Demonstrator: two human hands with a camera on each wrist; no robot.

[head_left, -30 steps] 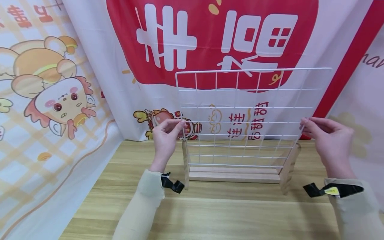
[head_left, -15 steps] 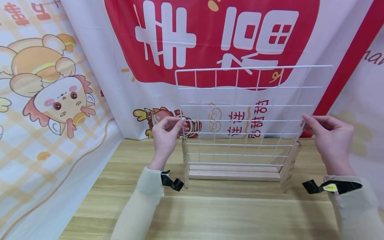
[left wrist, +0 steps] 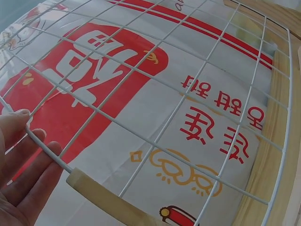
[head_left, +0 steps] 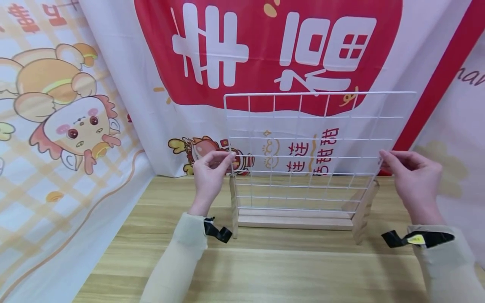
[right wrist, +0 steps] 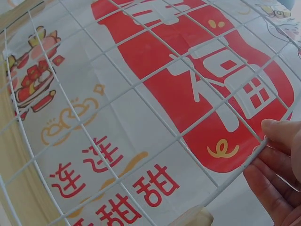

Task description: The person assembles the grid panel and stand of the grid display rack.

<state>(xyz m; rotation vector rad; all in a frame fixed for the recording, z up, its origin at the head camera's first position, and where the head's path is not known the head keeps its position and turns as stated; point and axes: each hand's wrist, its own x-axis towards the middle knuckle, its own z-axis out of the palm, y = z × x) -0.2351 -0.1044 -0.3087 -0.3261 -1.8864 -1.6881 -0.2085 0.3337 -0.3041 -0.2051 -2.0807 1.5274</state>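
A white wire grid panel (head_left: 301, 94) stands upright between the two side posts of a wooden stand (head_left: 295, 224). My left hand (head_left: 209, 176) pinches the panel's left edge wire between thumb and fingers, just above the left post (head_left: 234, 210). On the other side my right hand (head_left: 418, 181) pinches the right edge wire, above the right post (head_left: 364, 214). In the left wrist view the fingers (left wrist: 40, 162) lie along the edge wire near the post's top end (left wrist: 91, 188). The right wrist view has the thumb (right wrist: 277, 129) on the edge wire, fingers behind it.
The stand rests on a wood-grain table (head_left: 288, 269). Behind it hangs a white cloth with a large red printed patch (head_left: 261, 46). A checked cartoon cloth (head_left: 72, 126) covers the left side. Black straps (head_left: 217, 230) circle both wrists.
Relative to half a second ago, the panel's top edge sits a little lower in the head view, and both hands have come down slightly with it. Both grips look the same.
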